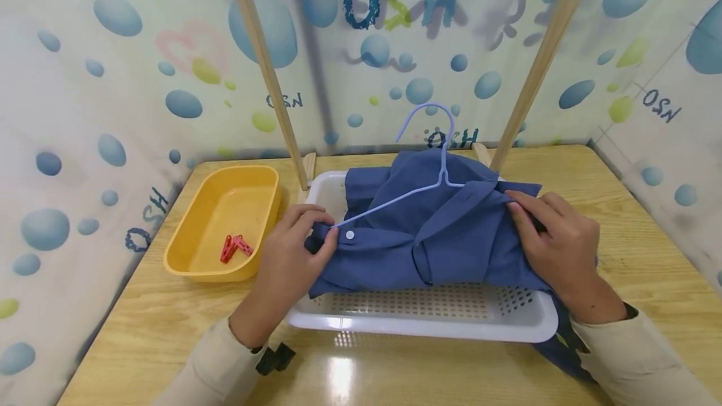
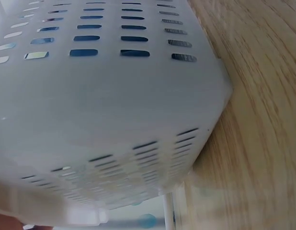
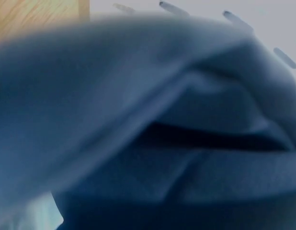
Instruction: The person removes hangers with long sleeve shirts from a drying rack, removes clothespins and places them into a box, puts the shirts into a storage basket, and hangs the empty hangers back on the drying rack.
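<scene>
A blue shirt with a white button is bunched across the white basket. A light-blue clothes hanger lies over it, hook upward, its right arm passing under the cloth. My left hand pinches the hanger's left end together with the shirt's edge. At the other side, my right hand pinches a fold of the shirt between thumb and fingers; the hanger's right tip is hidden. The left wrist view is filled mostly by the basket's slotted wall, the right wrist view by blurred shirt cloth.
Left of the basket stands a yellow tub holding red clothespins. Two wooden posts rise behind the basket, one on each side. A patterned wall closes off the back of the wooden table.
</scene>
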Action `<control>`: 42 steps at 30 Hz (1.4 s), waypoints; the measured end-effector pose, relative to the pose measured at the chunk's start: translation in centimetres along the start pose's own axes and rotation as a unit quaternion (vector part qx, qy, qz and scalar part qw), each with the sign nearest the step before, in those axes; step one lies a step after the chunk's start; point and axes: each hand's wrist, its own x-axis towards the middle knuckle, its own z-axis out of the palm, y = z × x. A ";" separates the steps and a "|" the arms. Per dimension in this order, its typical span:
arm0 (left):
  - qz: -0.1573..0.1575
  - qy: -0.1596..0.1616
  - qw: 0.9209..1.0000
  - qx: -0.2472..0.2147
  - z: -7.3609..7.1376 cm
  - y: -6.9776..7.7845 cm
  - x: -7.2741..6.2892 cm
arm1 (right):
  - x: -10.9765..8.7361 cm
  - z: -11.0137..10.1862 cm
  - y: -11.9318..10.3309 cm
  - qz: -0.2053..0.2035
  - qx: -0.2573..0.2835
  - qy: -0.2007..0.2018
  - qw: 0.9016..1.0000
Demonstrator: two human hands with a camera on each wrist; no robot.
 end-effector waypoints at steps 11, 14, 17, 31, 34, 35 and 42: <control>0.017 0.033 0.999 -0.012 0.2 0.0 0.2 | 0.0 -0.2 0.2 0.018 0.002 0.006 1.000; 0.014 0.035 0.999 -0.010 0.2 0.1 0.2 | 0.0 -0.2 0.2 0.030 0.015 0.003 0.999; 0.011 0.037 0.999 -0.011 0.2 0.0 0.2 | -0.1 -0.1 0.3 0.042 0.022 0.002 0.999; -0.001 0.054 0.998 -0.017 0.3 -0.1 0.3 | -0.1 0.2 0.5 0.059 0.024 0.007 0.998; -0.004 0.052 0.998 -0.017 0.2 -0.1 0.3 | -0.1 0.2 0.4 0.055 0.020 0.010 0.998; -0.006 0.049 0.999 -0.016 0.2 -0.1 0.2 | -0.2 0.2 0.4 0.053 0.019 0.010 0.998; -0.006 0.037 0.999 -0.016 0.1 0.0 0.0 | -0.3 0.4 0.3 0.041 0.011 0.011 0.999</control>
